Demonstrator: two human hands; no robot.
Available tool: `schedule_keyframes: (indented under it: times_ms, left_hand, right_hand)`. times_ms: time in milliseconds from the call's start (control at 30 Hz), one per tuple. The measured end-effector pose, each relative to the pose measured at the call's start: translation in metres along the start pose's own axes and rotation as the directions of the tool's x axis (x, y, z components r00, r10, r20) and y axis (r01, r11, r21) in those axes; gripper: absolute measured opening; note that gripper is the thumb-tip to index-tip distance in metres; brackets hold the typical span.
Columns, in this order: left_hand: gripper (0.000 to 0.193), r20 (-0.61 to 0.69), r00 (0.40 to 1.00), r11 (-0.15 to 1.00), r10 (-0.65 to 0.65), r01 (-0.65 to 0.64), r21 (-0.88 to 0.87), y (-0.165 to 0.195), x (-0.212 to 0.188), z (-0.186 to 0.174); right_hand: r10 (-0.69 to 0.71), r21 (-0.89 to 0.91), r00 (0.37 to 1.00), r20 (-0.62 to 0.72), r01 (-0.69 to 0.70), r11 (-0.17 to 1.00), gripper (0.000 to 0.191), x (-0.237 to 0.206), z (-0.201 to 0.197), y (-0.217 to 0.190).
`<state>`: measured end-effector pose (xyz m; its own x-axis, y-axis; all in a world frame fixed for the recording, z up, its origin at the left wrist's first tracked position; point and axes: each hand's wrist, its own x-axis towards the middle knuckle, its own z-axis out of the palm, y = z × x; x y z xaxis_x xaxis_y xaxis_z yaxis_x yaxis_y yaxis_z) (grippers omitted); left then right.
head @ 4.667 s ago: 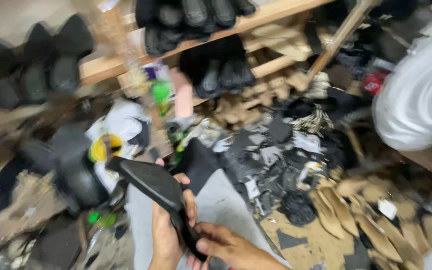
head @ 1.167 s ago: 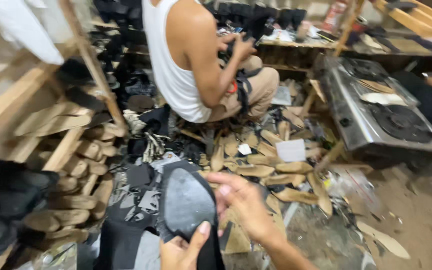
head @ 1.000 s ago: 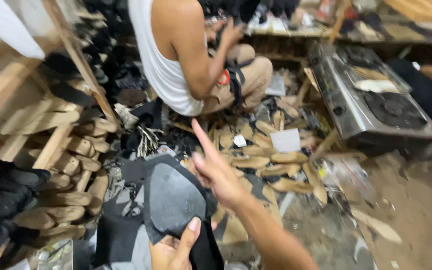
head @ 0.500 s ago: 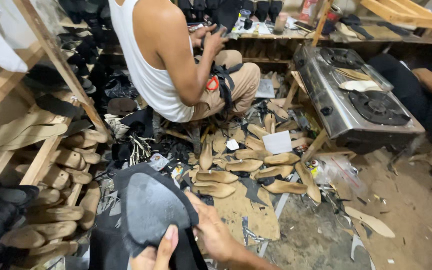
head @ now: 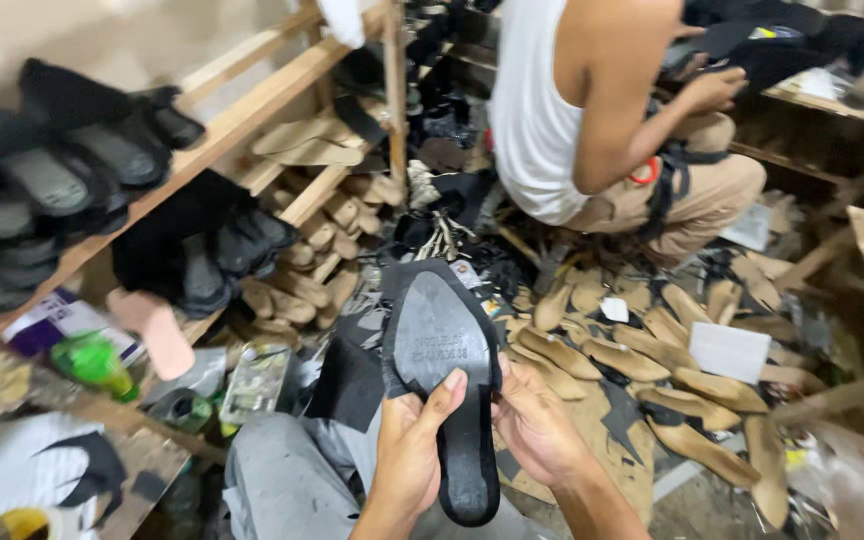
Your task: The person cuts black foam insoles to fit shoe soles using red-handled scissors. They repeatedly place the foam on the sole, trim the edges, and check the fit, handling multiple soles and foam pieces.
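Head view: black shoe sole [head: 447,385] held up over lap, bottom side facing camera, pointed toe up.
Left hand [head: 412,450] closed around sole's middle, thumb on front.
Right hand [head: 534,425] now back on sole's right edge, fingers curled behind; half second ago lower, under it.
Both hands grip now, sole steadier.
Tan insoles [head: 652,365] lie on floor beyond.
Other person [head: 592,110] sits past them.

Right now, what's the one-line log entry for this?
left hand: holds black pointed shoe sole | right hand: grips its edge | tan insoles: on floor
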<state>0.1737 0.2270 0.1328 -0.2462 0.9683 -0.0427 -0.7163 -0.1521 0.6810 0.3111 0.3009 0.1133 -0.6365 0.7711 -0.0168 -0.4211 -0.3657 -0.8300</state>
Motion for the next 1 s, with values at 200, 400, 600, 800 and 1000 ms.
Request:
schedule_keyframes:
  times_ms: [200,400,600,800,1000]
  left_hand:
    - [0.024,-0.033,0.98,0.963,0.194,-0.184,0.195,0.012,-0.014,-0.007]
    - [0.023,-0.194,0.957,0.966,0.216,-0.18,0.187,0.016,-0.02,-0.02]
    - [0.019,-0.202,0.952,0.973,0.229,-0.217,0.082,0.028,-0.036,-0.047]
    - [0.019,-0.311,0.872,0.912,0.378,-0.292,0.289,0.009,-0.045,-0.075]
    - [0.026,-0.418,0.808,0.908,0.415,-0.394,0.14,0.004,-0.057,-0.11]
  right_hand:
    - [-0.183,-0.367,0.98,0.072,0.197,0.909,0.035,0.005,0.011,0.009]
    - [-0.071,-0.472,0.997,-0.034,0.046,0.88,0.033,0.017,0.02,0.025]
    - [0.115,-0.06,0.982,0.153,-0.107,0.993,0.037,0.024,0.044,0.037]
    - [-0.304,-0.636,0.928,0.214,0.369,0.678,0.036,0.015,0.093,0.047]
    - [-0.109,-0.655,0.962,0.25,0.251,0.712,0.03,0.02,0.12,0.065]
